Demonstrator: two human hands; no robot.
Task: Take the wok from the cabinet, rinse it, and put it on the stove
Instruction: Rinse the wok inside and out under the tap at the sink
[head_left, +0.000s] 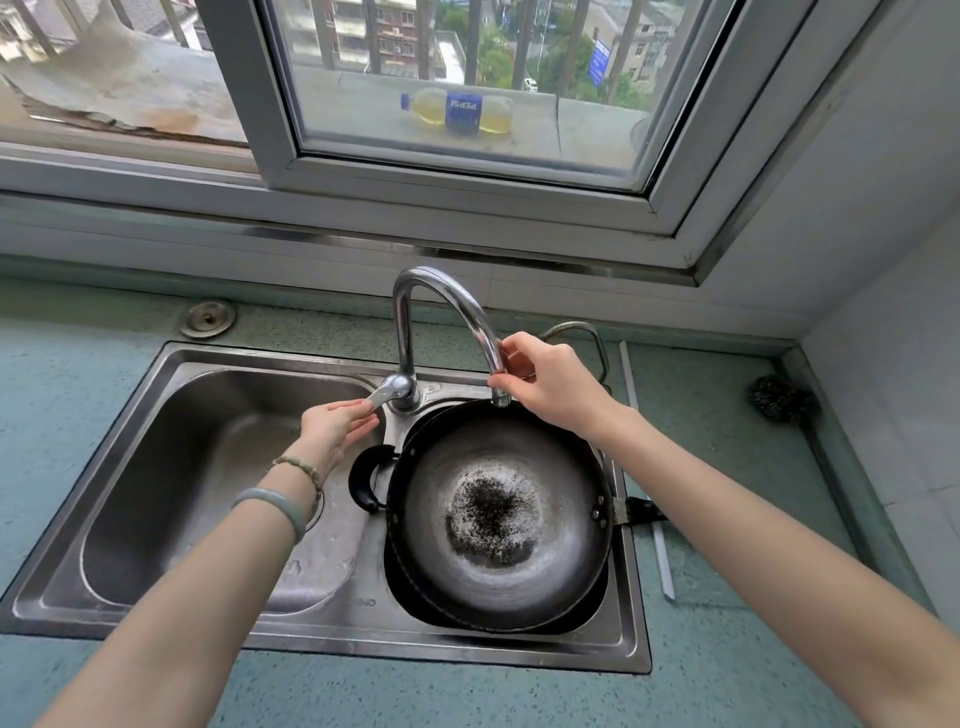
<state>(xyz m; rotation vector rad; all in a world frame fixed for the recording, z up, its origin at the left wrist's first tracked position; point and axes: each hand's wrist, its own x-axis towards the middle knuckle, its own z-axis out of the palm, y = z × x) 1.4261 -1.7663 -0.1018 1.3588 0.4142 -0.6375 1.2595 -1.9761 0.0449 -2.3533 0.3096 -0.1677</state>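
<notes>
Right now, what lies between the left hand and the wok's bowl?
Head view: the black side handle and the sink divider, between left hand and wok.

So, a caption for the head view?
Dark round metal wok in right basin of steel sink; left hand holding chrome tap lever, right hand gripping spout.

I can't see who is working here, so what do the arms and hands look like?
Both forearms are bare: no sleeves or gloves in view. By the left hand, the wrist carries a pale green bangle and a thin bracelet of pale beads. The right hand and wrist show no jewellery.
</notes>
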